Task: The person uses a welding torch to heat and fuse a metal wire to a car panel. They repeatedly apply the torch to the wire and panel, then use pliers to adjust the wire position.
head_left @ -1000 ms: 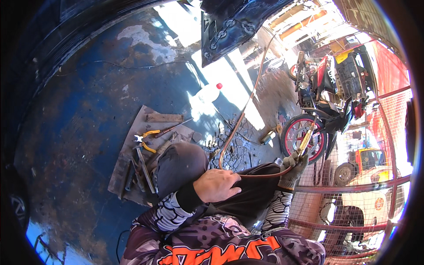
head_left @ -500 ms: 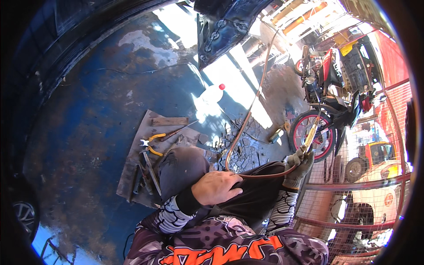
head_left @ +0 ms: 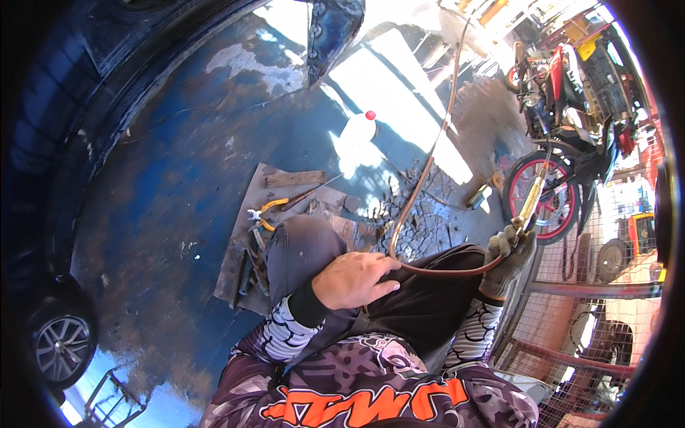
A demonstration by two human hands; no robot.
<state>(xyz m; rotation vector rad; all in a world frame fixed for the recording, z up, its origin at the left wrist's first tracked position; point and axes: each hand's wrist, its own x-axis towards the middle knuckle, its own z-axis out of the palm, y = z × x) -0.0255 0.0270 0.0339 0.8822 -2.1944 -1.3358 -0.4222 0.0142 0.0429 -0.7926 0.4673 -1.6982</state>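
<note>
My left hand (head_left: pixel 354 279) is bare and rests flat on my thigh, fingers together, touching the brown hose (head_left: pixel 428 167) that loops across my lap. My right hand (head_left: pixel 510 251) wears a grey work glove and grips the handle of a brass torch (head_left: pixel 534 192) that points up and away, toward a motorcycle wheel. The hose runs from the torch handle across my lap and off toward the top of the view. I am crouched, one knee in grey trousers raised.
A flat board (head_left: pixel 285 192) on the ground holds yellow-handled pliers (head_left: pixel 270 208) and other tools. A white bottle with a red cap (head_left: pixel 359 128) stands beyond it. A red motorcycle (head_left: pixel 571 114) is parked at right by a wire mesh fence (head_left: pixel 571 321). A blue car body (head_left: pixel 143 107) curves at left.
The view has tilted, so the scene shifts downward and right. My left hand stays on my thigh and my right hand keeps hold of the torch, now raised slightly.
</note>
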